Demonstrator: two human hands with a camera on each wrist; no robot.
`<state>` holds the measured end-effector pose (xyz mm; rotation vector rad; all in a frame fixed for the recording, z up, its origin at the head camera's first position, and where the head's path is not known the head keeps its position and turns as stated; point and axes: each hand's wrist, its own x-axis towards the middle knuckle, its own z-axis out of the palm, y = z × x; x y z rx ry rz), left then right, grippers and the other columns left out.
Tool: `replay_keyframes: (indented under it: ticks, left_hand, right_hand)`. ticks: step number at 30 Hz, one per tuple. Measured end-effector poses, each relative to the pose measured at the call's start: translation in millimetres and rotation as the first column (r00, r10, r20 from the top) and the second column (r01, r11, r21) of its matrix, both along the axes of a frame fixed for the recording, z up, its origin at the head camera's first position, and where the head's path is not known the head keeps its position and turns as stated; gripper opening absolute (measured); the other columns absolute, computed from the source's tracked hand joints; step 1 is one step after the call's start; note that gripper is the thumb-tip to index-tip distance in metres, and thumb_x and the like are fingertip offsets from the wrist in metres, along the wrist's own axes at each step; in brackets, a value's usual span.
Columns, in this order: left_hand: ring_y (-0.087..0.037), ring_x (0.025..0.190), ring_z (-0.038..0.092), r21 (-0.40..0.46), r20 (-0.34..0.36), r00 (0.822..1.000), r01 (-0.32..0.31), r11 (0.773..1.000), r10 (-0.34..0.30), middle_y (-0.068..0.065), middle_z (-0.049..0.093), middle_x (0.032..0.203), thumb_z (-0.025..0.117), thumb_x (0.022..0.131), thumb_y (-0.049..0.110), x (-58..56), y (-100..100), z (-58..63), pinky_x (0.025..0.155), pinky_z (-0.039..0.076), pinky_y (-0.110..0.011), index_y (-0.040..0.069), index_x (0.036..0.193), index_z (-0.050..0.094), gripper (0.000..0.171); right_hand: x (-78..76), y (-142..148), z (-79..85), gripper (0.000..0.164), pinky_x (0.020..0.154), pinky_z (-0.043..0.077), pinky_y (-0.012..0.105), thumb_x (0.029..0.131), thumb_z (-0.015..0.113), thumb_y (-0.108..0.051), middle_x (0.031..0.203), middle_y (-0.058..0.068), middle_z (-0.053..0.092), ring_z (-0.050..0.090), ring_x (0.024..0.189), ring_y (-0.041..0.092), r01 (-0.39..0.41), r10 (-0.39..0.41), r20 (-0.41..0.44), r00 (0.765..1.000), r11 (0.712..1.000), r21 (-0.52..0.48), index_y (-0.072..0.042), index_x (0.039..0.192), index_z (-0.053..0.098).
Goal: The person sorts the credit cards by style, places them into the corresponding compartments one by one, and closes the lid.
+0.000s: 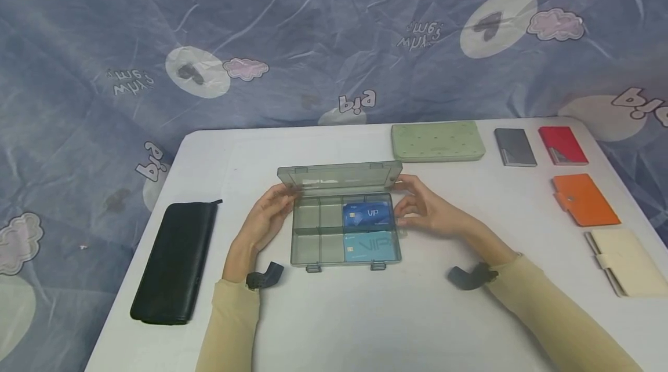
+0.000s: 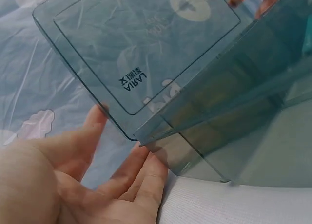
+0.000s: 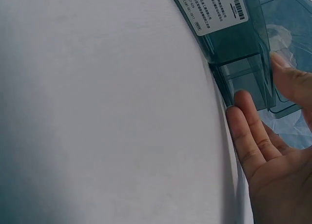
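Observation:
A translucent grey-green plastic box point(image 1: 320, 230) lies between both hands, its hinged lid point(image 1: 339, 177) raised at the back. Dividers split its inside. On the right of it lie a dark blue VIP card point(image 1: 367, 215) and, nearer the front, a light blue VIP card point(image 1: 370, 247). My left hand point(image 1: 267, 214) holds the box's left rear corner; the thumb point(image 2: 97, 114) touches the lid's edge and the other fingers sit lower by the box's corner. At the right rear side, my right hand point(image 1: 430, 210) grips the box, thumb point(image 3: 287, 78) at the lid, fingers against the side wall.
A long black zip wallet point(image 1: 169, 262) lies left on the white table point(image 1: 334, 325). Behind the box is a green case point(image 1: 438, 141). Along the right are grey point(image 1: 515, 147), red point(image 1: 563, 145) and orange card holders point(image 1: 590, 199), plus a cream one point(image 1: 628, 262).

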<state>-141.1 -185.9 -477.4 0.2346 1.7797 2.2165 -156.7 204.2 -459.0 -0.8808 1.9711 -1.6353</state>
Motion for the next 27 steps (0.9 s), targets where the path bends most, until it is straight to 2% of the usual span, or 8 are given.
replay_keyframes:
  ticks: [3,6,10,15,18,21,24,27]
  left_hand:
    - [-0.022,0.137,0.031,0.075,-0.019,0.999,0.040,0.996,-0.038,-0.010,0.037,0.145,0.033,0.101,0.033,0.0,-0.7,0.3,0.112,0.024,-0.030,0.010,0.139,0.039,0.045]
    - [-0.024,0.139,0.027,0.091,-0.083,0.992,0.100,0.991,-0.092,-0.016,0.036,0.146,0.030,0.102,0.033,0.0,-2.2,0.2,0.115,0.014,-0.038,0.001,0.135,0.040,0.047]
    - [-0.024,0.139,0.025,0.035,-0.131,0.983,0.138,0.990,-0.132,-0.018,0.035,0.146,0.038,0.101,0.014,1.7,-2.9,1.7,0.115,0.010,-0.043,-0.007,0.130,0.041,0.036]
    - [-0.023,0.139,0.025,-0.032,-0.131,0.981,0.139,0.990,-0.142,-0.018,0.033,0.147,0.047,0.092,-0.006,5.1,-0.7,8.6,0.114,0.019,-0.033,-0.009,0.134,0.037,0.042]
    - [-0.023,0.139,0.026,-0.041,-0.123,0.982,0.138,0.990,-0.142,-0.018,0.033,0.146,0.053,0.087,-0.011,7.0,1.7,14.0,0.112,0.023,-0.029,-0.010,0.135,0.035,0.050]
    - [-0.025,0.139,0.027,-0.046,-0.118,0.983,0.137,0.989,-0.142,-0.019,0.034,0.146,0.057,0.085,-0.011,7.9,3.5,17.4,0.112,0.024,-0.030,-0.011,0.134,0.036,0.053]
    - [-0.025,0.139,0.026,-0.053,-0.107,0.985,0.127,0.990,-0.132,-0.019,0.034,0.146,0.058,0.085,-0.011,9.0,4.8,19.1,0.112,0.023,-0.030,-0.014,0.127,0.039,0.046]
    - [-0.024,0.139,0.027,-0.092,-0.090,0.990,0.100,0.991,-0.109,-0.019,0.035,0.145,0.059,0.085,-0.007,10.8,6.2,21.2,0.111,0.024,-0.027,-0.015,0.117,0.043,0.037]
  right_hand:
    - [0.7,1.5,-1.2,0.083,0.088,0.049,0.033,0.082,0.066,0.004,0.137,0.023,0.034,0.058,0.097,0.030,-0.012,0.012,0.010,1.000,1.000,-0.009,-0.014,0.145,0.015]
    - [0.9,2.5,-1.5,0.075,0.087,0.050,0.032,0.083,0.064,0.004,0.135,0.025,0.034,0.057,0.099,0.030,-0.032,0.032,0.010,0.999,0.999,-0.018,-0.010,0.142,0.020]
    - [1.8,3.8,0.1,0.061,0.086,0.049,0.029,0.088,0.059,0.003,0.134,0.021,0.038,0.056,0.100,0.027,-0.048,0.048,-0.009,0.999,0.999,0.003,-0.007,0.139,0.029]
    - [4.4,4.4,3.4,0.048,0.086,0.048,0.028,0.093,0.053,-0.002,0.123,0.020,0.049,0.056,0.100,0.026,-0.047,0.049,-0.047,0.998,0.998,0.042,-0.005,0.137,0.036]
    - [7.0,2.8,5.7,0.051,0.090,0.046,0.033,0.091,0.057,-0.006,0.119,0.018,0.050,0.054,0.102,0.028,-0.038,0.042,-0.043,0.998,0.995,0.088,-0.007,0.138,0.036]
    - [11.0,-0.3,8.4,0.062,0.093,0.044,0.041,0.086,0.068,-0.020,0.120,0.008,0.050,0.053,0.107,0.024,0.001,0.008,-0.044,0.999,0.981,0.196,-0.019,0.138,0.036]
    - [14.7,-3.1,10.2,0.068,0.094,0.041,0.046,0.080,0.074,-0.032,0.125,-0.001,0.047,0.052,0.109,0.019,0.041,-0.019,-0.082,0.996,0.958,0.283,-0.029,0.137,0.036]
    - [17.3,-5.0,11.0,0.066,0.094,0.042,0.045,0.079,0.073,-0.034,0.130,-0.005,0.043,0.053,0.109,0.017,0.060,-0.016,-0.147,0.989,0.951,0.303,-0.028,0.135,0.039]
